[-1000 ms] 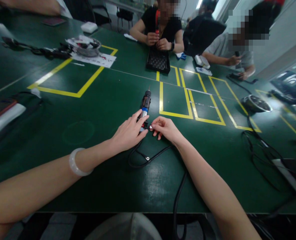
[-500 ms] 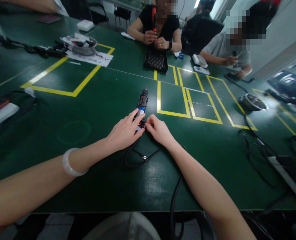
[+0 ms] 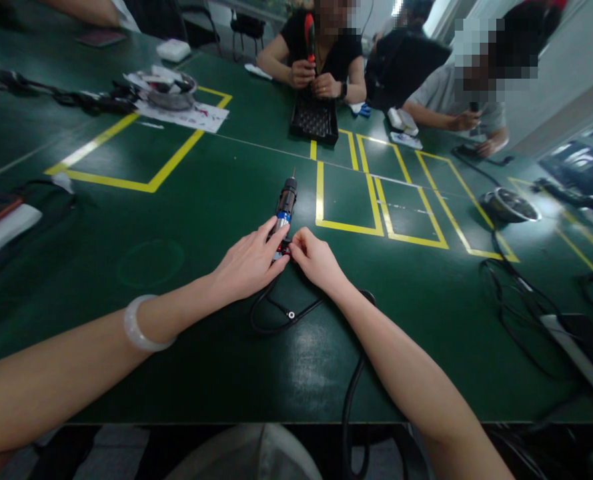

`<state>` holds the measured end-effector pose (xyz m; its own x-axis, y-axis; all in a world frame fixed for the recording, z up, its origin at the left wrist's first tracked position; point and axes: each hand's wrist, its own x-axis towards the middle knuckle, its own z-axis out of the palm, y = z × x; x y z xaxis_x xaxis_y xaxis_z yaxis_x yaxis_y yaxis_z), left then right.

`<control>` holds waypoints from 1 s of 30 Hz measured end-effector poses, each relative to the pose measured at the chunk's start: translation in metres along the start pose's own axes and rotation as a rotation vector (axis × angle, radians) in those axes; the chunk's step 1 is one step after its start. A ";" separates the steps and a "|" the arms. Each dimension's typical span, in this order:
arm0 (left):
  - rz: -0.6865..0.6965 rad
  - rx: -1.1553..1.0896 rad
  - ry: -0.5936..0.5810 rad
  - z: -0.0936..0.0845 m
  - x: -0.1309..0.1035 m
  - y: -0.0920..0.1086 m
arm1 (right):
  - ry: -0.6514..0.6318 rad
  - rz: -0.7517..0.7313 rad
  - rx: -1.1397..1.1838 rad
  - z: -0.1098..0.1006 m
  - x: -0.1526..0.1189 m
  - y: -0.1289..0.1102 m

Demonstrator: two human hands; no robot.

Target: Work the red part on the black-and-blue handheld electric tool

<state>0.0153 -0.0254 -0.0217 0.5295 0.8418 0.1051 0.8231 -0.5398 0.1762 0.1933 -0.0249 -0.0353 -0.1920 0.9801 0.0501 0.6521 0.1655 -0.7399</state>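
Observation:
An electric screwdriver (image 3: 287, 198), dark with a blue ring and a silver section, lies on the green table with its thin bit pointing away from me. My left hand (image 3: 250, 261) rests over its near half, fingers and thumb closed around it. At the tool's near end, where a bit of red shows, the fingertips of my right hand (image 3: 314, 259) are pinched together. Whatever is between them is too small to make out. A black cable (image 3: 309, 310) loops on the table below my hands, and a small ring terminal (image 3: 291, 315) lies by the loop.
Yellow tape boxes (image 3: 351, 230) mark the table. Across from me, a person (image 3: 326, 83) holds a red-handled tool (image 3: 309, 37) above a black tray (image 3: 314, 127). A metal bowl (image 3: 181, 100) stands far left; a round metal part (image 3: 511, 205) and tangled cables (image 3: 506, 293) lie right.
The view has shifted very slightly. Both hands stay at the screwdriver in nearly the same pose.

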 end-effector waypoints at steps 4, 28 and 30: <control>-0.009 0.001 -0.007 -0.002 0.000 0.001 | 0.032 0.009 -0.094 0.001 0.000 -0.004; -0.013 -0.129 -0.043 0.000 0.003 -0.003 | -0.004 -0.122 0.151 -0.001 -0.004 0.003; -0.014 -0.153 -0.031 0.001 0.003 -0.005 | -0.006 -0.122 0.173 -0.001 -0.004 0.005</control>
<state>0.0133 -0.0204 -0.0229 0.5265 0.8471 0.0719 0.7907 -0.5190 0.3246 0.1981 -0.0278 -0.0389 -0.2667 0.9532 0.1425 0.4879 0.2611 -0.8329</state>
